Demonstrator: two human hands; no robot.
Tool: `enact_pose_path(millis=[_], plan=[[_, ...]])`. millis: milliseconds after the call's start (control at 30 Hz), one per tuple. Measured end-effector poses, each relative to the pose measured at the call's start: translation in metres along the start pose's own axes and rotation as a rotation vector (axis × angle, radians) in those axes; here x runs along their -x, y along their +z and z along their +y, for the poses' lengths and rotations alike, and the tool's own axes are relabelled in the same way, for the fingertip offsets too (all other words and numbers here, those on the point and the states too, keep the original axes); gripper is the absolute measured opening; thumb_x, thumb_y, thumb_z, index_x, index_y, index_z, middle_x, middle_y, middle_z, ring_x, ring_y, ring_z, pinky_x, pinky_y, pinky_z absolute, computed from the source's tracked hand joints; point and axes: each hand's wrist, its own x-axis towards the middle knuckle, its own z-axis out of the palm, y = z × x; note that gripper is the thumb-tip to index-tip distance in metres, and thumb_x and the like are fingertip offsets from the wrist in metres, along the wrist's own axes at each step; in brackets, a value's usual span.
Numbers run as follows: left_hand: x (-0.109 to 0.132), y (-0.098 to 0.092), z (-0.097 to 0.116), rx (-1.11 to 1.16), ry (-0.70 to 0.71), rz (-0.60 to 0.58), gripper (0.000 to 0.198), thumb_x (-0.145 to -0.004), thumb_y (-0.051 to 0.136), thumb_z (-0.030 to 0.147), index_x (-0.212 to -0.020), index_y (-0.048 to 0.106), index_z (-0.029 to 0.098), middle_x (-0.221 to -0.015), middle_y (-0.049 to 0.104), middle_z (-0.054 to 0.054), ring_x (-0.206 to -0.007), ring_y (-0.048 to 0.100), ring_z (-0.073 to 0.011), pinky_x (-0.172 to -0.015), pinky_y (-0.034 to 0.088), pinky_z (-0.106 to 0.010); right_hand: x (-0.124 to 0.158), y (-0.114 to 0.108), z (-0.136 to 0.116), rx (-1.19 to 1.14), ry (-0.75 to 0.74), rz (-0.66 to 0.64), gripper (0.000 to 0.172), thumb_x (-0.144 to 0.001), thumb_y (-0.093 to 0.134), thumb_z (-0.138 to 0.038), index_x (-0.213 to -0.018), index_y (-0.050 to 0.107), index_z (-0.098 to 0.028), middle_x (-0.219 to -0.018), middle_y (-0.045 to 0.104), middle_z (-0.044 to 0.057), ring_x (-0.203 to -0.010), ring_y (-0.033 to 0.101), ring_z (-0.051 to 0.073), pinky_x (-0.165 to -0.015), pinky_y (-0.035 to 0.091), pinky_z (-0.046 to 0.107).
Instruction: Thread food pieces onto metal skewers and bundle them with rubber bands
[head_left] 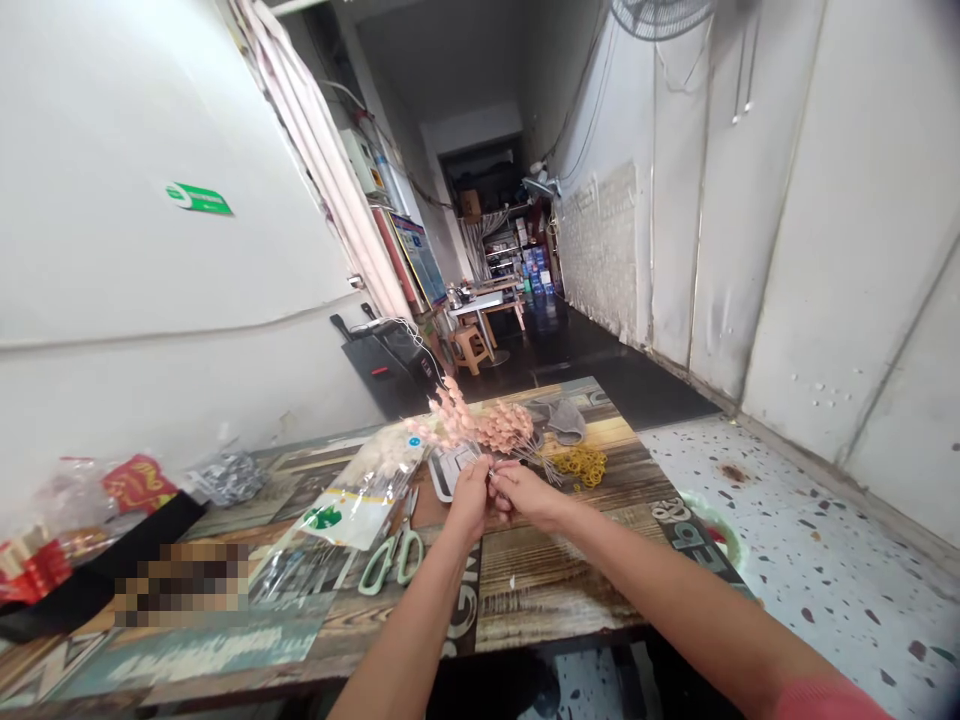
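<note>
Both hands meet over the middle of the table. My left hand [471, 492] is closed around the lower ends of a bunch of pink sprigs [451, 412], whose tops point away from me. My right hand [521, 490] is closed too, its fingertips pinched together against the left at the stem ends. What lies between its fingers is too small to tell. Just beyond lies a pile of pink sprigs [506, 428] with thin stems. Yellow rubber bands [582, 465] are heaped to its right. A tray-like grey and white item [447, 476] is partly hidden by the left hand.
Green-handled scissors [391, 562] and a long clear plastic package [360, 490] lie to the left. Further left are a black tray [112, 555] and crumpled plastic bags [229, 478]. A grey cloth item [564, 420] rests near the far edge. The table's right edge borders a speckled floor [825, 560].
</note>
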Motion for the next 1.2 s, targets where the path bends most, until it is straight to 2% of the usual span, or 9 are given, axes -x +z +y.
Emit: enact_pose_path(millis=[167, 267, 400, 500, 600, 800, 967, 1100, 1200], plan=[[0.013, 0.006, 0.013, 0.035, -0.089, -0.097, 0.032, -0.074, 0.051, 0.049, -0.066, 0.049, 0.019, -0.042, 0.042, 0.005, -0.039, 0.045, -0.0118, -0.042, 0.038, -0.023, 0.016, -0.007, -0.018, -0.161, 0.202, 0.013, 0.023, -0.084, 0.044, -0.029, -0.064, 0.041, -0.018, -0.039, 0.034, -0.010, -0.034, 0.038, 0.006, -0.041, 0.033, 0.019], [0.026, -0.004, 0.026, -0.128, -0.050, -0.063, 0.034, -0.077, 0.051, 0.048, -0.061, 0.054, 0.019, -0.045, 0.048, 0.000, -0.049, 0.053, -0.0172, -0.050, 0.044, -0.029, 0.022, -0.012, -0.025, -0.215, 0.298, 0.051, 0.020, -0.082, 0.041, -0.018, -0.062, 0.041, -0.017, -0.037, 0.032, -0.010, -0.033, 0.034, 0.005, -0.042, 0.030, 0.018], [0.040, -0.022, 0.034, -0.529, 0.409, 0.120, 0.021, -0.081, 0.049, 0.035, -0.076, 0.063, 0.019, -0.080, 0.064, -0.010, -0.090, 0.058, -0.0250, -0.085, 0.043, -0.040, 0.028, -0.015, -0.034, -0.280, 0.362, 0.040, 0.020, -0.078, 0.040, -0.010, -0.059, 0.040, -0.017, -0.036, 0.029, -0.011, -0.033, 0.031, 0.004, -0.043, 0.027, 0.018], [0.041, -0.027, 0.031, -0.829, 0.837, -0.168, 0.029, -0.084, 0.040, 0.021, -0.106, 0.060, 0.019, -0.118, 0.057, -0.011, -0.115, 0.047, -0.0225, -0.101, 0.032, -0.041, 0.037, -0.015, -0.043, -0.322, 0.372, 0.003, 0.022, -0.077, 0.042, -0.009, -0.057, 0.036, -0.017, -0.038, 0.029, -0.010, -0.034, 0.028, 0.004, -0.043, 0.024, 0.019], [0.036, -0.028, 0.024, -1.067, 1.019, -0.401, 0.034, -0.086, 0.033, 0.014, -0.112, 0.054, 0.017, -0.110, 0.059, -0.012, -0.107, 0.050, -0.0210, -0.096, 0.035, -0.042, 0.053, -0.014, -0.051, -0.364, 0.401, -0.079, 0.021, -0.075, 0.044, -0.008, -0.057, 0.037, -0.017, -0.040, 0.029, -0.010, -0.037, 0.026, 0.003, -0.044, 0.022, 0.019], [0.037, -0.026, 0.019, -1.303, 1.335, -0.372, 0.021, -0.087, 0.036, 0.015, -0.088, 0.056, 0.015, -0.072, 0.054, -0.005, -0.069, 0.043, -0.0176, -0.068, 0.035, -0.033, 0.085, -0.016, -0.049, -0.700, 0.507, -0.253, 0.014, -0.076, 0.045, -0.010, -0.063, 0.045, -0.014, -0.045, 0.026, -0.010, -0.041, 0.026, 0.003, -0.047, 0.022, 0.017], [0.045, -0.020, 0.026, -1.289, 1.327, -0.423, 0.021, -0.087, 0.034, 0.013, -0.081, 0.054, 0.015, -0.070, 0.050, -0.004, -0.067, 0.039, -0.0167, -0.063, 0.031, -0.031, 0.095, -0.016, -0.043, -0.828, 0.507, -0.283, 0.011, -0.076, 0.053, -0.014, -0.067, 0.048, -0.012, -0.046, 0.030, -0.009, -0.043, 0.034, 0.003, -0.050, 0.027, 0.018], [0.046, -0.014, 0.032, -1.325, 1.289, -0.445, 0.020, -0.087, 0.035, 0.013, -0.077, 0.052, 0.016, -0.070, 0.048, -0.004, -0.066, 0.038, -0.0168, -0.061, 0.029, -0.031, 0.095, -0.032, -0.038, -0.602, 0.376, -0.360, 0.026, -0.080, 0.054, -0.038, -0.079, 0.055, -0.012, -0.054, 0.049, -0.003, -0.054, 0.051, 0.010, -0.058, 0.039, 0.025], [0.042, -0.011, 0.036, -1.342, 1.275, -0.413, 0.022, -0.086, 0.034, 0.010, -0.077, 0.053, 0.017, -0.069, 0.049, -0.004, -0.066, 0.039, -0.0173, -0.060, 0.030, -0.031, 0.082, -0.074, -0.028, 0.008, 0.138, -0.036, 0.036, -0.085, 0.042, -0.043, -0.084, 0.061, -0.013, -0.063, 0.059, 0.003, -0.058, 0.055, 0.014, -0.060, 0.044, 0.029]])
